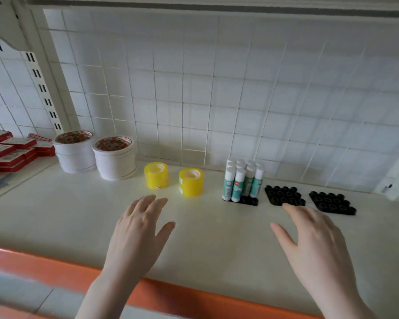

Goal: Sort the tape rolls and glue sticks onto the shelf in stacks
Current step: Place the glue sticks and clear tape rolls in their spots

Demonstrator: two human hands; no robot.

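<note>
My left hand and right hand are open, empty. The yellow tape rolls look light, slippery; I'd hold their sides.

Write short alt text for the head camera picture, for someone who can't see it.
Two open, empty hands, the left hand and right hand, hover over a cream shelf. Behind them stand two white tape stacks, two yellow tape stacks, upright glue sticks in a black tray, and two empty black trays.
</note>
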